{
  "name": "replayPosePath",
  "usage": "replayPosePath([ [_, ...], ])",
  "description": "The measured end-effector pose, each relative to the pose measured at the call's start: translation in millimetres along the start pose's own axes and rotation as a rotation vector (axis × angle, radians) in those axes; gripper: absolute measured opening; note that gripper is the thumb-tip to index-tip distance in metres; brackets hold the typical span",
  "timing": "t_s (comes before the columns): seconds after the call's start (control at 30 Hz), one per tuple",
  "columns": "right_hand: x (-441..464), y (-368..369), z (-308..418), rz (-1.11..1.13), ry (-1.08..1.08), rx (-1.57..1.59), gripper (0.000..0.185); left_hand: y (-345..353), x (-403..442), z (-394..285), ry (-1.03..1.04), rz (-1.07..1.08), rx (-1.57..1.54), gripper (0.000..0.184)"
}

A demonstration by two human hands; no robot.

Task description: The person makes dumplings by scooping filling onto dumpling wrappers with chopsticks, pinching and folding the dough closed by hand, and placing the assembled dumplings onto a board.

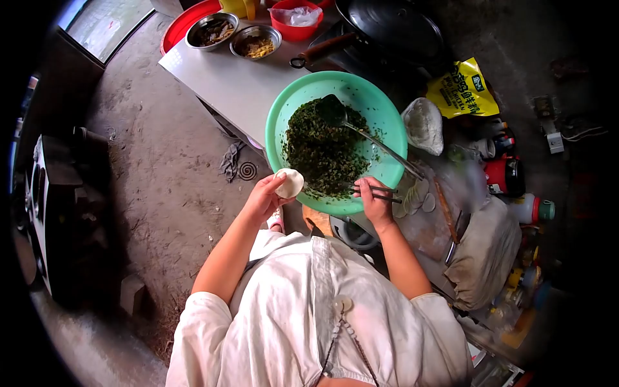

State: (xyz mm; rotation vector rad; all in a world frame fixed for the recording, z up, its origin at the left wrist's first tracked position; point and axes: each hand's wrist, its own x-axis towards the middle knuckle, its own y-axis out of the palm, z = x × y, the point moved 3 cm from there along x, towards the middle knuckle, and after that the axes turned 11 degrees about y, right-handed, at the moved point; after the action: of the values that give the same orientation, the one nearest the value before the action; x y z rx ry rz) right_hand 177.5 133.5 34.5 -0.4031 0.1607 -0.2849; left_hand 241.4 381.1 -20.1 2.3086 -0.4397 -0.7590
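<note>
My left hand (pixel 263 198) holds a round, pale dumpling wrapper (pixel 289 184) by its edge, at the near left rim of a large green basin (pixel 274 122). In the basin lies a dark green chopped filling (pixel 322 151). A long-handled metal ladle (pixel 371 135) rests in it, its handle leaning over the right rim. My right hand (pixel 375 201) is closed around a pair of dark chopsticks (pixel 385 193) over the near right side of the basin. Several more wrappers (pixel 418 193) lie on the surface to the right of that hand.
Two metal bowls of food (pixel 256 43) stand at the table's (pixel 235 80) far left, near a red bowl (pixel 296 22). A black wok (pixel 393 29) sits at the back. Rightward are a yellow packet (pixel 463 90), a white bag (pixel 423 126), a rolling pin (pixel 445 209) and several bottles.
</note>
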Motion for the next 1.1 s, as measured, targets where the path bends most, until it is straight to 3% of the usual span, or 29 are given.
replayPosePath([
  [0.37, -20.9, -14.3, -28.7, -0.069, 0.183, 0.318, 0.028, 3.4, 0.4, 1.1, 0.059, -0.026, 0.024, 0.037],
  [0.8, -45.1, -11.2, -46.2, -0.267, 0.607, 0.837, 0.027, 9.0, -5.5, -8.8, 0.085, 0.005, -0.03, 0.034],
  [0.97, -40.2, -24.4, -44.1, -0.327, 0.588, 0.862, 0.027, 16.3, -0.5, -18.8, 0.082, 0.023, 0.01, 0.031],
  [1.1, -36.3, -40.4, -14.4, -0.429, 0.5, 0.836, 0.026, 43.3, 13.6, -8.2, -0.054, 0.003, 0.085, 0.034],
])
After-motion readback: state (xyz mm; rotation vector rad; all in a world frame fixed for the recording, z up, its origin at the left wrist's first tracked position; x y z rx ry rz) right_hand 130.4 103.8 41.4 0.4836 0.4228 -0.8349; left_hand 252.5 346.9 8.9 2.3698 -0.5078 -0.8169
